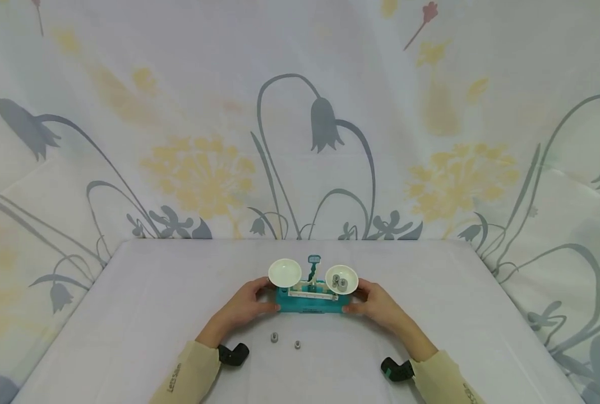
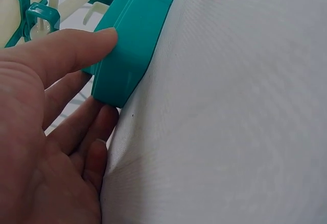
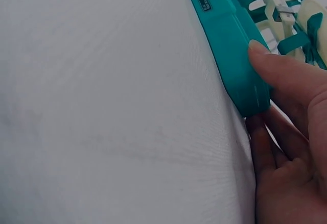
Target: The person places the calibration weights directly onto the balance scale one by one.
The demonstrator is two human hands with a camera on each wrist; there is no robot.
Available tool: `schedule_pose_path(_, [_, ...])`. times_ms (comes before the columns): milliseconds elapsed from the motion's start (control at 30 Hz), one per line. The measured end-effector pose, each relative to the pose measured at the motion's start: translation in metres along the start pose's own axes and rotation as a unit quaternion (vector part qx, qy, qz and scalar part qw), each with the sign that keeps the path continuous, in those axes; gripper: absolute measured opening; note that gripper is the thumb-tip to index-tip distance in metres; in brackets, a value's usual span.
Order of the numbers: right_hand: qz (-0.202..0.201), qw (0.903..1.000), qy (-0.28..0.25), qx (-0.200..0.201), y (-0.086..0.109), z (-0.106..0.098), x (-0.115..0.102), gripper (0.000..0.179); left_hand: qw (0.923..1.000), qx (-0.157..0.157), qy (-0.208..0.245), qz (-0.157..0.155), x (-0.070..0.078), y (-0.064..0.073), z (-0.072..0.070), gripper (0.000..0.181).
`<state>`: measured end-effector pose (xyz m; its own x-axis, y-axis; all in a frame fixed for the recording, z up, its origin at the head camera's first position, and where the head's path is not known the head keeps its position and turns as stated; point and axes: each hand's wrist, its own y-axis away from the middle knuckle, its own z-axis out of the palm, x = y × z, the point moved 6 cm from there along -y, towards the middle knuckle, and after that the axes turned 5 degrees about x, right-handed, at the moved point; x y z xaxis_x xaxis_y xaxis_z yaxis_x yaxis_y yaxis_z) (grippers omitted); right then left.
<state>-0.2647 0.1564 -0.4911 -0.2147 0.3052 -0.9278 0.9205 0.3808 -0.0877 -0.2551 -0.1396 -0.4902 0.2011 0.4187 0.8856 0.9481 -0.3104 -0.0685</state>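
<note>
A teal balance scale (image 1: pixel 310 306) with two cream pans stands on the white table. My left hand (image 1: pixel 247 303) grips the left end of its base, thumb (image 2: pixel 76 53) on the front face and fingers round the end. On the opposite end, my right hand (image 1: pixel 378 306) holds the base the same way, its thumb (image 3: pixel 286 71) pressed to the front. The left pan (image 1: pixel 285 272) is bare. In the right pan (image 1: pixel 350 273) sit small metal weights (image 1: pixel 342 284). Some of the fingers are hidden behind the base.
Two more small metal weights, one left (image 1: pixel 274 337) and one right (image 1: pixel 297 344), stand on the table in front of the scale. A white tablecloth (image 1: pixel 431 280) covers the table. Behind it hangs a floral curtain (image 1: pixel 300 185).
</note>
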Motion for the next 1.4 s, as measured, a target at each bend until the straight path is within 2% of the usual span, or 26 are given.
schedule_pose_path(300, [0.005,0.9999,-0.009,-0.006,0.000,-0.003,0.003,0.064,1.0000,-0.002,0.000,0.000,0.003,-0.001,-0.003,0.051])
schedule_pose_path(433, [0.002,1.0000,-0.002,0.000,0.000,-0.003,0.003,0.063,1.0000,-0.001,-0.004,0.004,0.005,0.001,-0.006,0.049])
schedule_pose_path(600, [0.010,0.9999,0.000,0.006,0.000,-0.001,0.002,0.064,0.9999,0.011,-0.012,-0.005,0.009,0.006,-0.013,0.048])
schedule_pose_path(800, [0.015,0.9998,-0.002,0.013,0.002,-0.002,0.002,0.064,0.9987,0.037,0.029,-0.021,0.014,0.014,-0.019,0.035])
schedule_pose_path(1000, [0.015,0.9998,-0.001,0.014,0.003,-0.002,0.001,0.063,0.9967,0.056,0.058,-0.013,0.021,0.021,-0.023,0.022])
schedule_pose_path(1267, [0.014,0.9998,-0.001,0.010,0.002,-0.002,0.001,0.062,0.9980,0.052,0.029,-0.021,0.018,0.030,-0.029,0.013])
schedule_pose_path(1400, [0.018,0.9997,-0.008,0.012,0.003,-0.002,0.002,0.063,0.9988,0.030,0.035,-0.014,0.017,0.035,-0.029,0.013])
